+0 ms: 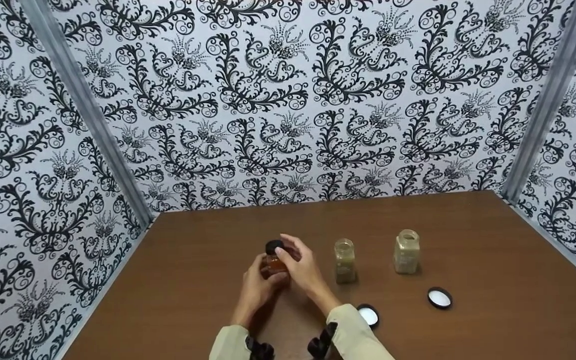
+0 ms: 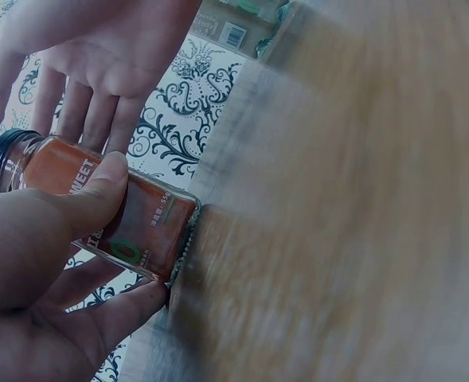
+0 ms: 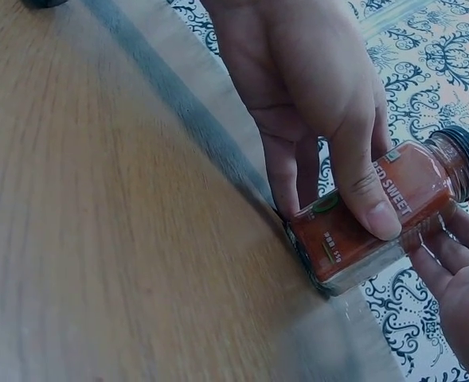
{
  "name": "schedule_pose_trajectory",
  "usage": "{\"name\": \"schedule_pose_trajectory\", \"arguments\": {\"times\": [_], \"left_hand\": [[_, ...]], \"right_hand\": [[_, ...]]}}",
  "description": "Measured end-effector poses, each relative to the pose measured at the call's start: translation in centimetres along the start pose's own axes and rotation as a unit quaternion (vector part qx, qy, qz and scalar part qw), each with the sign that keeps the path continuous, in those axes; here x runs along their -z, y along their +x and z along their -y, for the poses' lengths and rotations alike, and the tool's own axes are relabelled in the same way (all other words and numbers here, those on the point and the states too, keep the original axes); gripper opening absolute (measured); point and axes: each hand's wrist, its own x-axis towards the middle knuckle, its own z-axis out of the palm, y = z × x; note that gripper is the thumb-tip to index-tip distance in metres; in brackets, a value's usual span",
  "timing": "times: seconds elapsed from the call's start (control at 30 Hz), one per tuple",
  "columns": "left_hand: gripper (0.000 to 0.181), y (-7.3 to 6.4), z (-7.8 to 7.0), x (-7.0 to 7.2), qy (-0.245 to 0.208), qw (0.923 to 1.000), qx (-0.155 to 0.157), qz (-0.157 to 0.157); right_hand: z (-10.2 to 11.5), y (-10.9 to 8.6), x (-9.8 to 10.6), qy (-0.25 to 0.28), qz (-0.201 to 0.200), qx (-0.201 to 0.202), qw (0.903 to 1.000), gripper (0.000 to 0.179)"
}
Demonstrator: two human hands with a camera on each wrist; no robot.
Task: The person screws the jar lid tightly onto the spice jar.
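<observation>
A small square glass jar of orange-red powder [image 1: 276, 264] with a black screw cap [image 2: 3, 161] on its neck stands upright on the table. My left hand [image 1: 258, 287] grips its body, with the thumb [image 2: 99, 191] across the label, which reads in part "RED SWEET" in the right wrist view. Beside the neck and cap is my right hand [image 1: 304, 265], its fingers [image 3: 457, 239] extended and loosely spread around them. Whether any of these fingers touches the cap is hard to tell.
To the right stand two uncapped glass jars: one of greenish powder [image 1: 345, 265], one of pale powder [image 1: 407, 255]. Two black caps with white insides lie in front, one cap [image 1: 368, 316] by my right sleeve, the other cap [image 1: 439, 298] farther right. Patterned walls enclose the brown table [image 1: 198, 250].
</observation>
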Motion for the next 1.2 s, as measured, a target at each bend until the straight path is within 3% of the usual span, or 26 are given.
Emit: {"name": "schedule_pose_trajectory", "arguments": {"times": [0.33,0.63,0.8,1.2], "left_hand": [[0.054,-0.05,0.26,-0.01,-0.020,0.9998,-0.005,0.006],[0.059,0.03,0.04,-0.09,0.006,1.0000,-0.003,0.003],[0.057,0.00,0.03,-0.11,0.004,1.0000,-0.007,0.000],[0.058,-0.02,-0.05,-0.11,-0.004,0.9999,-0.009,-0.009]], "right_hand": [[-0.28,-0.05,-0.09,0.011,-0.005,0.017,0.9998,0.037],[-0.59,0.26,-0.14,0.025,-0.006,-0.001,0.9997,0.045],[-0.65,0.23,0.00,0.011,0.009,0.013,0.9998,0.046],[-0.47,0.28,-0.18,0.041,0.017,0.023,0.9988,0.041]]}}
